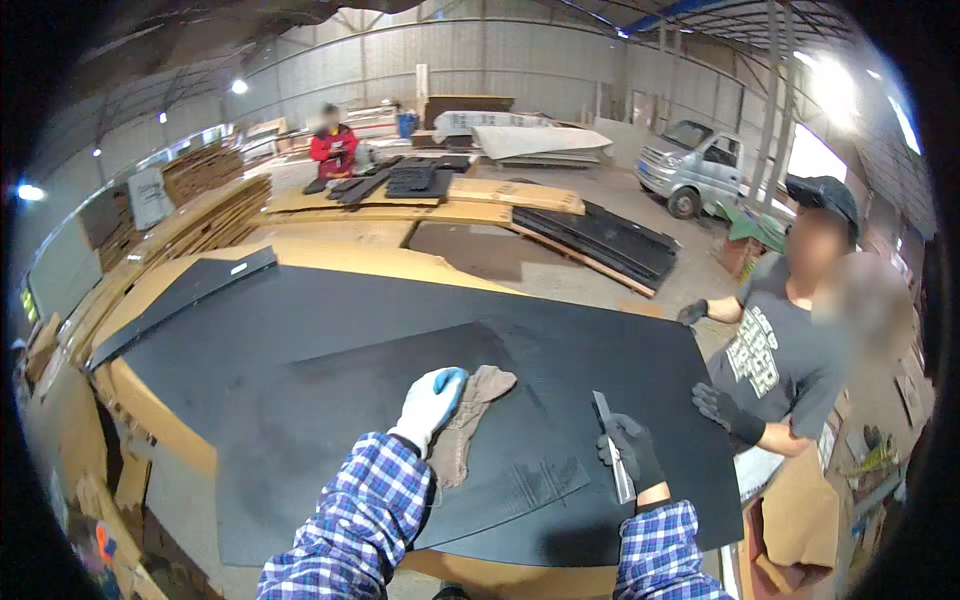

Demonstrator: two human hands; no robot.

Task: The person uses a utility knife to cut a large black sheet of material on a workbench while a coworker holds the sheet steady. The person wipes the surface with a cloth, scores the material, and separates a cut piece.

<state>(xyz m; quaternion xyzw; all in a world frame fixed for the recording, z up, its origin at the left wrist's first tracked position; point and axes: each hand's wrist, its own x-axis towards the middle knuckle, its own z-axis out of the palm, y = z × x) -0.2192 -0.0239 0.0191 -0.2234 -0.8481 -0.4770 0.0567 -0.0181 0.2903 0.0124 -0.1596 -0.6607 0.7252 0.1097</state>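
My left hand, in a white glove with blue fingertips, is closed on a crumpled grey-brown rag. The rag lies on a large black sheet, across a darker, smeared-looking patch. To the right, my right hand wears a dark glove and grips a narrow flat metal strip, perhaps a scraper blade. It is held over the sheet, near its right part. Faint pale scuff lines mark the surface between my hands. A narrow black piece with a white label rests along the sheet's far left edge.
A co-worker in a dark cap and grey shirt stands at the right, one gloved hand at the sheet's edge. Stacked boards rise at the left. Black panels lie beyond. Farther back are a person in red and a silver van.
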